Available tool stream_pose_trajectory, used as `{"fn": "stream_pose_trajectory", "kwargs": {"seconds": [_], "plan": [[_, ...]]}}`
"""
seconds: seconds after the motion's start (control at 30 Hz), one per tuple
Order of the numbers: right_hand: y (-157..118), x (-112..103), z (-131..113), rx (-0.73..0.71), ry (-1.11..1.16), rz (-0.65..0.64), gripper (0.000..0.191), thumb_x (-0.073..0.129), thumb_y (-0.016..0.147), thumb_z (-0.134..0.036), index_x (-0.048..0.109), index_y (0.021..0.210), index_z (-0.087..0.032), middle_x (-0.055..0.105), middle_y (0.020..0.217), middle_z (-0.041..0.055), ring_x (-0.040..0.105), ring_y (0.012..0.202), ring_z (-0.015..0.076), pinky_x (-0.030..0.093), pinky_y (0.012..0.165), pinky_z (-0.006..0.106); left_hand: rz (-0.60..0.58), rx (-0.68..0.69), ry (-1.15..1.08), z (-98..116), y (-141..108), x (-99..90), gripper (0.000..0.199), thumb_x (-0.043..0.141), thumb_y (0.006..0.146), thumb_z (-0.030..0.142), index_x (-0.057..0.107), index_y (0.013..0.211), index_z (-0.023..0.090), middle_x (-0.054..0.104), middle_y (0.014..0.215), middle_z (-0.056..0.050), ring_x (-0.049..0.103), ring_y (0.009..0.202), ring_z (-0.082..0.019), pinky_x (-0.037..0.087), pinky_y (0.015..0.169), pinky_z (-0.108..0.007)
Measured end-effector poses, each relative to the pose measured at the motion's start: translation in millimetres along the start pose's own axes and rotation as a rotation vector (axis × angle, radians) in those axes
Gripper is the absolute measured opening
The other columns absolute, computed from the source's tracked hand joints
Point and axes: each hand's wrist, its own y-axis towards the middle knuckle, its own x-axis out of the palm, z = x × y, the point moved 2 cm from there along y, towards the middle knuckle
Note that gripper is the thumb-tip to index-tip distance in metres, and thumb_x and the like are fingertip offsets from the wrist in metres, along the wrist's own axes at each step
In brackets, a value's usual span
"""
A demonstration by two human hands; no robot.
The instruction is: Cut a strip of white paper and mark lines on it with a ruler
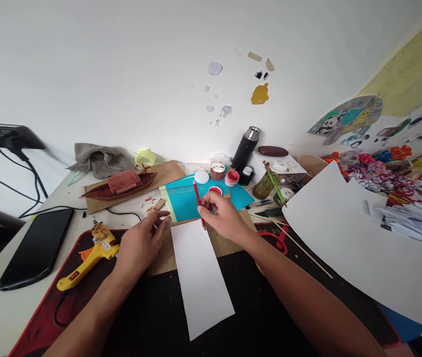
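Note:
A red pencil [197, 196] stands nearly upright in my right hand [221, 218], pinched between thumb and fingers. Its lower end is by the upper right corner of a white paper strip [201, 280]; whether it touches the paper I cannot tell. My left hand [144, 240] hovers just left of the strip's top edge, fingers curved and apart, with nothing in them. Under the strip's upper part lies brown cardboard [164, 258]. Beyond the hands is a blue sheet [183, 203] with a clear ruler [181, 189] and open jars of red paint [232, 177].
Left are a yellow glue gun [90, 258], a black phone [35, 250] and a reddish model boat [121, 184]. A black thermos [246, 148] leans at the wall. Red-handled scissors [279, 243] lie beside my right forearm. Large white paper [355, 243] covers the right side.

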Motion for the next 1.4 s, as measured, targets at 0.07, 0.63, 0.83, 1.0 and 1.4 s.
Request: {"fn": "stream_pose_trajectory", "kwargs": {"seconds": [0.07,0.63,0.83,1.0,1.4], "plan": [[-9,-2,6,0.018,0.100,-0.014,0.017,0.064,0.095,-0.036,0.055,0.088,-0.024,0.066,0.088,-0.0005,0.065,0.074,0.0169,0.046,0.061,0.027,-0.012,0.000,0.000,-1,1,-0.1,0.051,0.048,0.097,0.065,0.078,0.118,0.029,0.083,0.092,-0.002,0.072,0.069,-0.023,0.046,0.063,-0.030],[-34,-10,43,0.167,0.473,0.080,0.035,0.078,0.089,-0.052,0.065,0.101,-0.022,0.058,0.061,-0.0064,0.047,0.052,0.0129,0.031,0.048,0.024,-0.131,0.019,-0.117,2,1,7.3,0.056,0.048,0.097,0.072,0.081,0.105,0.027,0.083,0.093,-0.005,0.077,0.086,-0.028,0.057,0.083,-0.034],[-35,-10,43,0.142,0.534,0.034,0.030,0.080,0.090,-0.048,0.067,0.101,-0.022,0.054,0.064,-0.0085,0.043,0.048,0.0099,0.030,0.045,0.023,-0.188,-0.001,-0.140,1,3,6.3,0.062,0.052,0.095,0.075,0.080,0.119,0.024,0.081,0.090,-0.004,0.073,0.080,-0.026,0.057,0.079,-0.034],[-36,-13,40,0.167,0.618,0.056,0.028,0.081,0.089,-0.044,0.067,0.101,-0.023,0.058,0.067,-0.0071,0.048,0.049,0.0096,0.027,0.042,0.021,-0.222,0.035,-0.169,4,2,8.2,0.065,0.059,0.091,0.075,0.077,0.128,0.024,0.078,0.087,-0.002,0.071,0.080,-0.024,0.056,0.075,-0.033],[-34,-17,41,0.196,0.753,0.051,0.033,0.082,0.087,-0.049,0.077,0.104,-0.021,0.077,0.086,0.0034,0.069,0.054,0.0136,0.037,0.042,0.021,-0.234,0.065,-0.139,3,-1,13.2,0.057,0.062,0.092,0.066,0.075,0.131,0.026,0.070,0.078,0.002,0.063,0.071,-0.019,0.051,0.070,-0.030]]}}
